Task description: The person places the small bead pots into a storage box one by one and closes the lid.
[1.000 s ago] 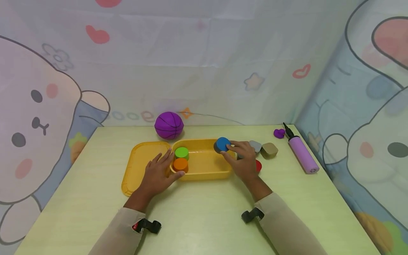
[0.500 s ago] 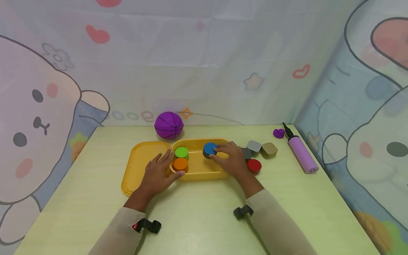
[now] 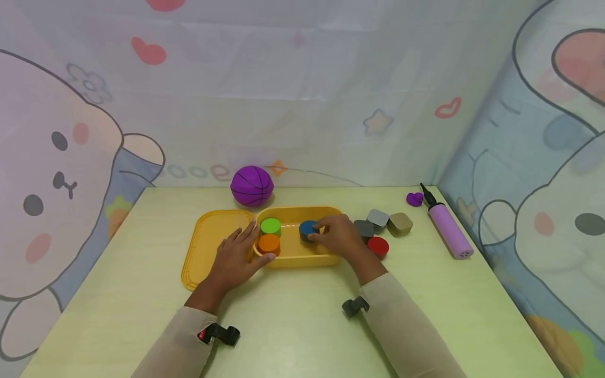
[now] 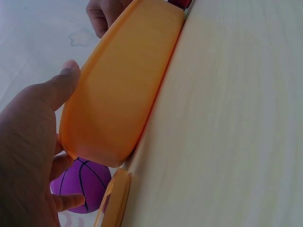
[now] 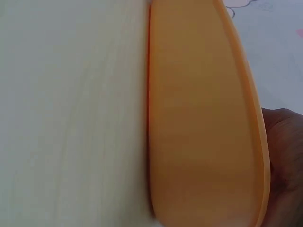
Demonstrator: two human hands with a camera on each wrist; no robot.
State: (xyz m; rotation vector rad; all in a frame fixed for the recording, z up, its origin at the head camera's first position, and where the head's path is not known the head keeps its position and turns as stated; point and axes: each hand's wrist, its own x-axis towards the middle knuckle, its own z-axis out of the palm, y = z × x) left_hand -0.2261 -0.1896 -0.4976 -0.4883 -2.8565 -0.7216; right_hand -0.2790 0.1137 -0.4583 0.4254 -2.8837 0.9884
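My right hand (image 3: 337,235) reaches over the right part of a yellow plastic box (image 3: 302,261) and pinches a short blue cylinder (image 3: 308,231) inside it. In the right wrist view the box's front wall (image 5: 199,118) hides the blue piece and the fingertips. At the box's left end, a green cylinder (image 3: 271,227) sits behind an orange cylinder (image 3: 269,244). My left hand (image 3: 236,260) rests against that end with spread fingers. Its thumb (image 4: 66,82) lies by the front rim in the left wrist view.
A yellow lid (image 3: 205,252) lies left of the box, near a purple ball (image 3: 252,186). To the right are a red cylinder (image 3: 378,247), dark grey (image 3: 364,229), light grey (image 3: 377,219) and tan blocks (image 3: 399,223). Farther right lie a purple pump (image 3: 449,231) and a small purple piece (image 3: 414,199).
My right hand has moved left and lowered the blue cylinder from above the box's right end down into the box. The left hand has stayed in place.
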